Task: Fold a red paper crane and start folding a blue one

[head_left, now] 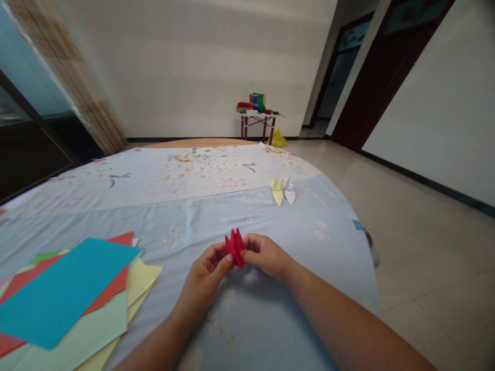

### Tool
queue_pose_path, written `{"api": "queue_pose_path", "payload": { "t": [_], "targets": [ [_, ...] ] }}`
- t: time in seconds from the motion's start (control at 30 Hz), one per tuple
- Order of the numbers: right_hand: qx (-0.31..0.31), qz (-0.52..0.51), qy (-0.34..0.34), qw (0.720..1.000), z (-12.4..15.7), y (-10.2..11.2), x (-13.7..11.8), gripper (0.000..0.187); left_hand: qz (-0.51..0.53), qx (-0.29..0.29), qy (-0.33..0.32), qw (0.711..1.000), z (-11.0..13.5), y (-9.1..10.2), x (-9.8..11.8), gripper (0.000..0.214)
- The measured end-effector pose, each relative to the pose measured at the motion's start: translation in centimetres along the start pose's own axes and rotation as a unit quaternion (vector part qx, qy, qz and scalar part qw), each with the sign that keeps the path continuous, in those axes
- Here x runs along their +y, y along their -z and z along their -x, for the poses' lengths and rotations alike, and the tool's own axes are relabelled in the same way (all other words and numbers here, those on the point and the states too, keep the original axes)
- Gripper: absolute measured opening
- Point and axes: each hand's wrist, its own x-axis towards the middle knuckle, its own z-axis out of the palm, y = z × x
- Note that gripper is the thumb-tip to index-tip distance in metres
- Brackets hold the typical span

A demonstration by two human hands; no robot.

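A small red folded-paper piece [234, 248] with several pointed tips is held between both hands over the near part of the table. My left hand [212, 268] pinches its left side, thumb in front. From the right, my right hand [266, 253] grips its other side between thumb and fingers. The tips of the red origami point up and away from me. Farther off on the cloth lie a yellow origami piece [277, 191] and a white origami piece [290, 190], side by side, with similar pointed shapes.
At the left lies a loose stack of coloured paper with a blue sheet [73, 288] on top. A floral tablecloth [185, 206] covers the round table. Beyond it, a small side table [260, 116] holds several items, near a yellow bag [278, 138] on the floor.
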Motion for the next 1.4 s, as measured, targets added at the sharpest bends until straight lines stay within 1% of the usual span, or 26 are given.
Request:
{"api": "queue_pose_path", "payload": {
  "t": [0.1, 0.17, 0.23, 0.4, 0.6, 0.77, 0.97, 1.1, 1.17, 1.27, 1.4],
  "targets": [
    [-0.023, -0.028, -0.009, 0.999, 0.2, -0.3, -0.4, 0.025, 0.042, -0.008, 0.023, 0.999, -0.1, 0.2, -0.7, 0.026],
    [-0.030, -0.044, -0.011, 0.998, 0.3, -0.4, -0.6, 0.028, 0.068, -0.009, 0.033, 0.997, -0.2, 0.3, -1.1, 0.025],
    [-0.033, -0.053, -0.012, 0.998, 0.4, -0.4, -0.6, 0.030, 0.072, -0.005, 0.034, 0.997, -0.2, 0.3, -1.2, 0.025],
    [-0.024, -0.023, -0.004, 0.999, 0.2, -0.3, 0.0, 0.032, -0.015, 0.040, 0.012, 0.999, 0.1, -0.1, -0.3, 0.024],
    [0.009, 0.026, -0.004, 1.000, 0.1, -0.5, 0.2, 0.030, -0.088, 0.042, -0.035, 0.995, 0.6, -0.3, 0.7, 0.021],
    [0.022, 0.039, 0.001, 0.999, 0.0, -0.4, 0.0, 0.034, -0.068, 0.010, -0.037, 0.997, 0.5, -0.3, 0.4, 0.024],
    [0.027, 0.027, -0.001, 0.999, -0.2, -0.1, 0.4, 0.034, -0.070, 0.019, -0.032, 0.997, 0.3, -0.1, 0.1, 0.022],
    [0.000, 0.004, 0.000, 1.000, 0.0, 0.0, 0.3, 0.032, -0.075, 0.026, -0.037, 0.996, 0.2, 0.1, 0.0, 0.020],
    [-0.001, 0.007, 0.003, 1.000, 0.1, 0.1, 0.0, 0.032, -0.083, 0.030, -0.033, 0.996, 0.1, 0.2, 0.0, 0.021],
    [0.022, 0.031, 0.012, 0.999, 0.1, 0.1, -0.1, 0.030, -0.097, 0.030, -0.015, 0.995, 0.0, 0.3, 0.1, 0.023],
    [0.053, 0.098, 0.013, 0.994, -0.2, 0.3, 0.2, 0.027, -0.118, 0.033, 0.027, 0.992, 0.0, 0.2, 0.4, 0.030]
  ]
}}
